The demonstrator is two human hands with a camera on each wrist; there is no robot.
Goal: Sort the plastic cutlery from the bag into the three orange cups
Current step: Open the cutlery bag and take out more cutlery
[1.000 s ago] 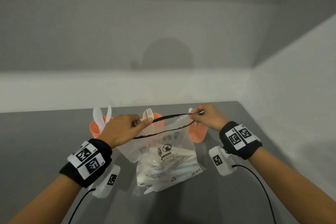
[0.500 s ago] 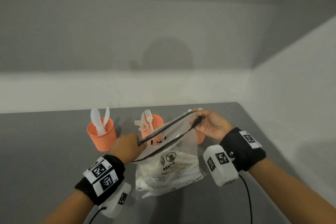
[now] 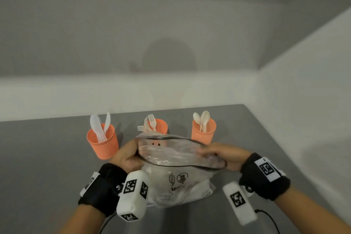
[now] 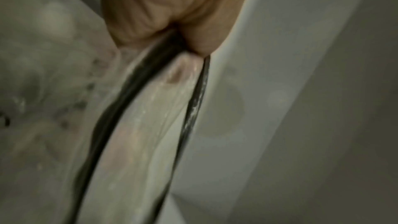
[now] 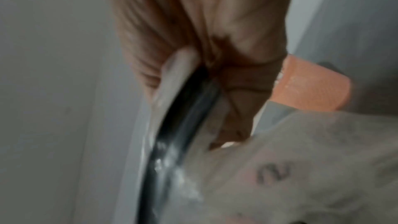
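A clear plastic bag (image 3: 176, 184) with white cutlery inside stands on the grey table, its black-edged mouth spread wide. My left hand (image 3: 127, 156) pinches the mouth's left end (image 4: 189, 48). My right hand (image 3: 224, 155) pinches the right end (image 5: 200, 74). Behind the bag stand three orange cups: the left cup (image 3: 103, 141) holds knives, the middle cup (image 3: 158, 129) forks, the right cup (image 3: 204, 131) spoons. The bag hides the lower part of the middle cup.
The grey table (image 3: 47, 167) meets a white wall behind the cups and another white wall (image 3: 303, 110) along its right edge. Black cables run from both wrists over the near table.
Both hands have come down and toward me with the bag's mouth, which has spread from a narrow slit into a wide oval. All three cups now show above it.
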